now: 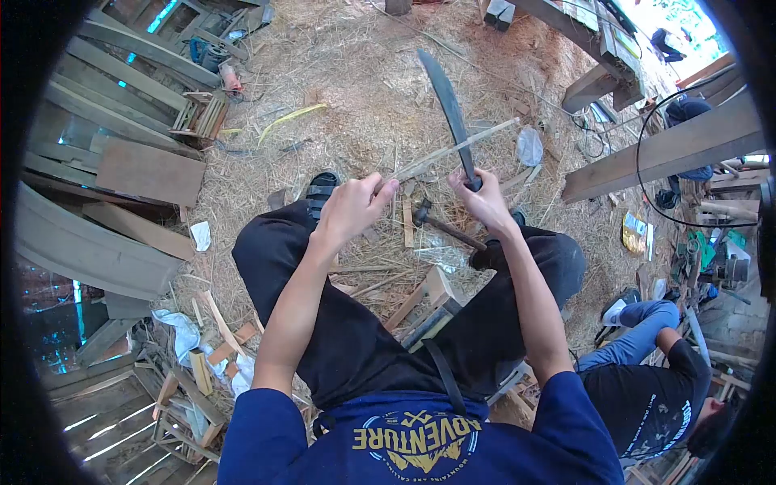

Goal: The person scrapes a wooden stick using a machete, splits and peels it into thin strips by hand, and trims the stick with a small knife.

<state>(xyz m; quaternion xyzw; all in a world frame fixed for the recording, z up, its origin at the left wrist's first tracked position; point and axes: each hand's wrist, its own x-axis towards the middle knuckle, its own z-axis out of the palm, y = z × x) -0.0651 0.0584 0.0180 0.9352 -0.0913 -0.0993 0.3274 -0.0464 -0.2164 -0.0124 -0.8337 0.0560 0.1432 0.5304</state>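
Note:
In the head view my left hand [353, 208] pinches one end of a thin pale bamboo strip [490, 132], which slants up to the right. My right hand [483, 201] is wrapped round the handle of a machete [444, 96]. Its long dark blade points up and slightly left, crossing the strip partway along. Whether the edge touches the strip I cannot tell. On the ground between my knees lies a hammer [447, 229] with a dark head and a wooden handle.
A wooden block [442, 289] sits between my legs. To the right another person [647, 396] sits close by. A thick beam [663, 149] juts in at the right, with a black cable [647, 198] looping over it. Boards [149, 174] lean at the left. Shavings cover the ground.

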